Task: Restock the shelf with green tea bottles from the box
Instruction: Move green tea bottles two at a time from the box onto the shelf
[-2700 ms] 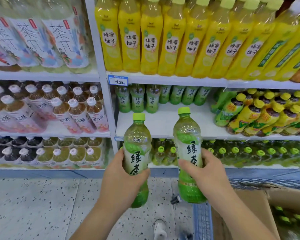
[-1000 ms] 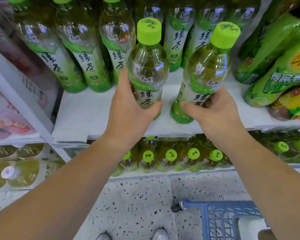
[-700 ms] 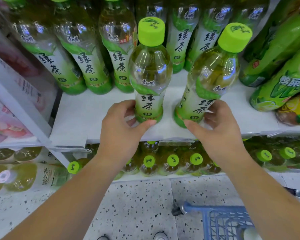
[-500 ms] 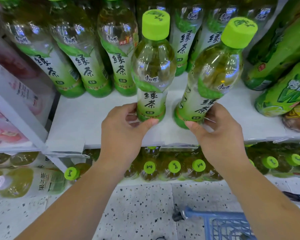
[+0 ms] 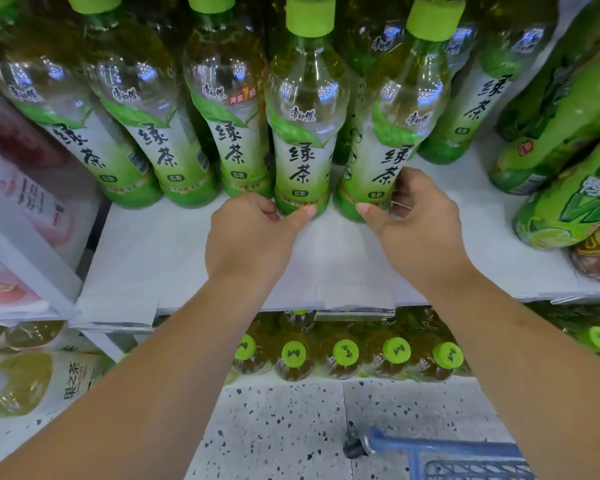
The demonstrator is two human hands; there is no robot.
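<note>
Two green tea bottles with lime caps stand upright on the white shelf [image 5: 174, 258], pushed back against the row behind. My left hand [image 5: 250, 233] grips the base of the left bottle [image 5: 303, 133] with thumb and curled fingers. My right hand [image 5: 420, 223] grips the base of the right bottle [image 5: 395, 140], which leans a little to the right. Three more green tea bottles [image 5: 174, 147] stand in line to their left. The box is out of view.
Green lime-drink bottles [image 5: 568, 140] lie stacked at the shelf's right. A white divider [image 5: 25, 251] bounds the left, with pink-label bottles beyond. The lower shelf holds green-capped bottles [image 5: 347, 353]. A blue cart corner [image 5: 430, 452] sits on the speckled floor.
Both hands slid down from the bottles' middles to their bases and pushed the two bottles deeper, up to the back row. The camera moved closer to the shelf.
</note>
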